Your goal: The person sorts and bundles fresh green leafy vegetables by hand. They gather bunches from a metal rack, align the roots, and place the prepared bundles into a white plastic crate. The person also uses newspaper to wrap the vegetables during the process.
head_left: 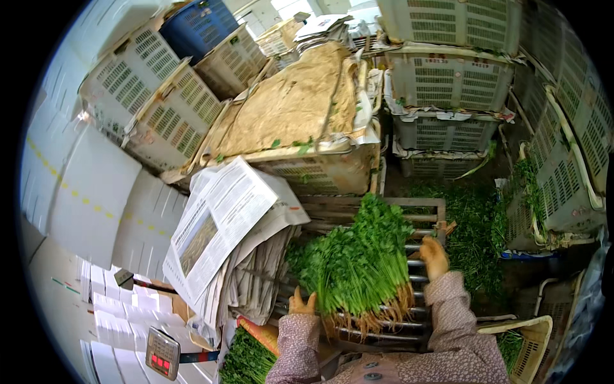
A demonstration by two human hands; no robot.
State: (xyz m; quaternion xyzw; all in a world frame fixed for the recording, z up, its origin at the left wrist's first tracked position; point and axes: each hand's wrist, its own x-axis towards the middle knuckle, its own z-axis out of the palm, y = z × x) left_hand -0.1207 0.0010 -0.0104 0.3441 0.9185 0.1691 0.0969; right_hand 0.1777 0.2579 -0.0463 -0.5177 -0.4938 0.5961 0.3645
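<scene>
A wide bunch of leafy green herbs, with thin stems and brown roots toward me, lies on a metal-barred rack. It looks like coriander or a small celery. My left hand is at the bunch's near left side, thumb and finger apart. Beside its right edge, my right hand rests over the bars with fingers loosely bent and nothing visible in them. Left of the herbs stands a thick stack of newspapers, its top sheets skewed.
A crate covered with brown cloth stands beyond the rack. Plastic crates are stacked at the back right and left. Loose greens cover the floor at right. A digital scale display and more greens are at lower left.
</scene>
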